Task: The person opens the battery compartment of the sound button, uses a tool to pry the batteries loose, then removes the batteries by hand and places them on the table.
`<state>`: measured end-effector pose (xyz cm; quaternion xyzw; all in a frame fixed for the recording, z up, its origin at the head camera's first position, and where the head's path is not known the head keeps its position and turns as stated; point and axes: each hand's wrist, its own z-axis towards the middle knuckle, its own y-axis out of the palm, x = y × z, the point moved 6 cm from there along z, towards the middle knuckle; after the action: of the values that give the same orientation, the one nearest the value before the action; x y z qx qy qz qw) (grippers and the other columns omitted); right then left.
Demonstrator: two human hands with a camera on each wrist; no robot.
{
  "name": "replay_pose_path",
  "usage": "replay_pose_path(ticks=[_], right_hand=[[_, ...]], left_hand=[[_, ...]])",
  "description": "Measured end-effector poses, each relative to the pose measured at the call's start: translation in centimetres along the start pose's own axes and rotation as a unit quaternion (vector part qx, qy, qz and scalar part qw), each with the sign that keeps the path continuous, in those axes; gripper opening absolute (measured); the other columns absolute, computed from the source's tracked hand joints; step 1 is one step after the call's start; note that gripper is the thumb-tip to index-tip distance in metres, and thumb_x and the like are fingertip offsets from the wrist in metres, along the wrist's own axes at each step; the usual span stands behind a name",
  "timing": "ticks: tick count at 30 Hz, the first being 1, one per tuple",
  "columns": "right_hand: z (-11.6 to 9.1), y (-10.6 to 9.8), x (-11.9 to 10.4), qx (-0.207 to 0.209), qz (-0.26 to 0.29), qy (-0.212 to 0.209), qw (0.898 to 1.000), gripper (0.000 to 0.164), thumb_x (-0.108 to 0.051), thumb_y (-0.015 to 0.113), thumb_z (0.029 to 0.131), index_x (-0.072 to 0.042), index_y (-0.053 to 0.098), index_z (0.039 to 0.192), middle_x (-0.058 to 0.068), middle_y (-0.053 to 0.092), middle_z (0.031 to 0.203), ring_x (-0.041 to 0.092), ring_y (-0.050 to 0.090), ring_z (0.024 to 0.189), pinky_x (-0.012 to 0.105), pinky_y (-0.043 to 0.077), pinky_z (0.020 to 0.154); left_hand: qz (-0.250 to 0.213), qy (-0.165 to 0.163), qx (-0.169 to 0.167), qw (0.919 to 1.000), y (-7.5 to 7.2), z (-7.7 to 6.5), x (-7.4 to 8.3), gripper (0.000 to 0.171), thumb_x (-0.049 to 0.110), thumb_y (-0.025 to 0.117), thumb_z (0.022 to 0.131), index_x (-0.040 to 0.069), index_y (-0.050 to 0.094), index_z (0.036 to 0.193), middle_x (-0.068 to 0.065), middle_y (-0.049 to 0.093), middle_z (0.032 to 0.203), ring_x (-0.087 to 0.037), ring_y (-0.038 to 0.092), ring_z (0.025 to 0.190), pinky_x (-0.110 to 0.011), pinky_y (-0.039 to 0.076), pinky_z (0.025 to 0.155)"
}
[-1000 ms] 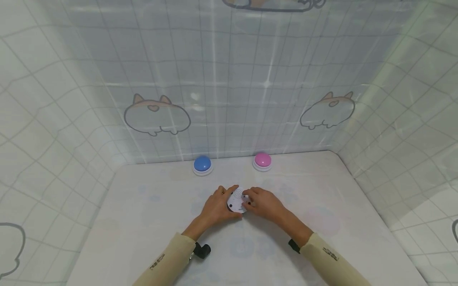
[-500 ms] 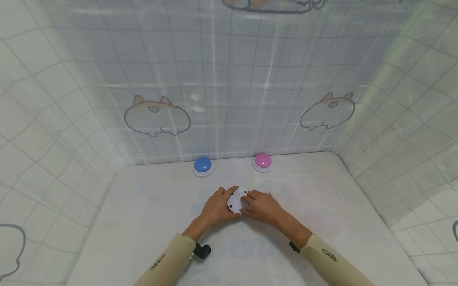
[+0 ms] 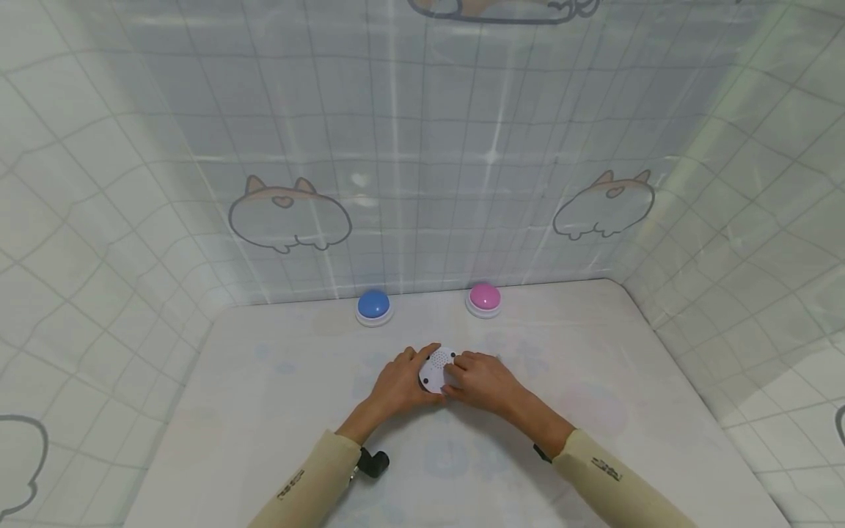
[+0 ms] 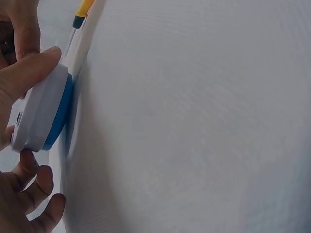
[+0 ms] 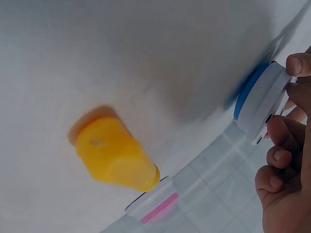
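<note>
Holding the white button unit point(image 3: 436, 374): it sits mid-worktop point(image 3: 277, 396), between the two grips, perforated base turned up and blue dome point(image 4: 62, 114) facing down; whether the dome bears fully on the surface I cannot tell.
Left grip point(image 3: 399, 378): a bare hand grasping the unit, thumb and forefinger curled about opposite parts of its edge.
Right grip point(image 3: 487, 380): grasping the unit's other side, fingers curled over the base and thumb at the near edge; whether a small part is pinched there too is hidden.
Perforated base: probably the spot being worked. Best let the left side do the bracing and the right make small, even movements close to the surface, without prying hard.
Blue dome: rounded, so likely to rock under an off-centre push; keep pressure straight down and balanced.
Screwdriver point(image 4: 81, 14): yellow-handled, beyond the unit in the left wrist view; worth keeping fingers off its shaft.
Back edge: a blue button point(image 3: 373, 305) and a pink button point(image 3: 485, 299) stand well apart, clear of the work.
</note>
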<state>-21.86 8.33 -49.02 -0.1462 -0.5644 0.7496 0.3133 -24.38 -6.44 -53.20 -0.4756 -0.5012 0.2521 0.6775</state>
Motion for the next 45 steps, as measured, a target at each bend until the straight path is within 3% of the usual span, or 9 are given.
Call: replay_pose_path(ticks=[15,25,34,45], right_hand=[[0.17,0.12,0.07,0.008,-0.013,-0.038,0.999,0.036,-0.047,0.076,0.088,-0.014,0.075,0.102,-0.003,0.069,0.089,0.01,0.064,0.08,0.024,0.055,0.074],[0.38,0.24,-0.19,-0.021,-0.017,-0.044,0.999,0.035,-0.047,0.074,0.09,-0.015,0.075,0.102,-0.003,0.071,0.089,0.01,0.064,0.079,0.023,0.055,0.075],[0.64,0.19,-0.09,-0.016,-0.011,-0.076,0.997,0.027,-0.042,0.073,0.091,-0.015,0.073,0.093,-0.006,0.07,0.08,0.008,0.058,0.07,0.022,0.051,0.065],[0.86,0.19,-0.14,-0.028,-0.035,-0.097,0.994,0.027,-0.04,0.072,0.091,-0.014,0.075,0.092,-0.006,0.069,0.078,0.008,0.057,0.069,0.022,0.05,0.063]], left_hand=[[0.013,0.004,-0.015,0.9998,0.09,0.08,0.03,0.103,0.065,0.084,0.067,0.03,0.04,0.153,-0.005,0.058,0.106,-0.015,0.049,0.079,-0.034,0.043,0.067],[0.011,0.001,-0.015,0.9998,0.35,0.11,-0.17,0.103,0.064,0.086,0.065,0.03,0.041,0.152,-0.005,0.06,0.104,-0.015,0.049,0.077,-0.035,0.042,0.067],[0.012,0.001,-0.019,0.9997,0.09,0.22,0.1,0.103,0.061,0.087,0.065,0.03,0.041,0.151,-0.005,0.059,0.105,-0.015,0.048,0.079,-0.035,0.042,0.069],[0.01,0.004,-0.015,0.9998,0.27,0.46,0.04,0.102,0.061,0.087,0.065,0.03,0.042,0.152,-0.004,0.059,0.104,-0.015,0.048,0.079,-0.036,0.042,0.071]])
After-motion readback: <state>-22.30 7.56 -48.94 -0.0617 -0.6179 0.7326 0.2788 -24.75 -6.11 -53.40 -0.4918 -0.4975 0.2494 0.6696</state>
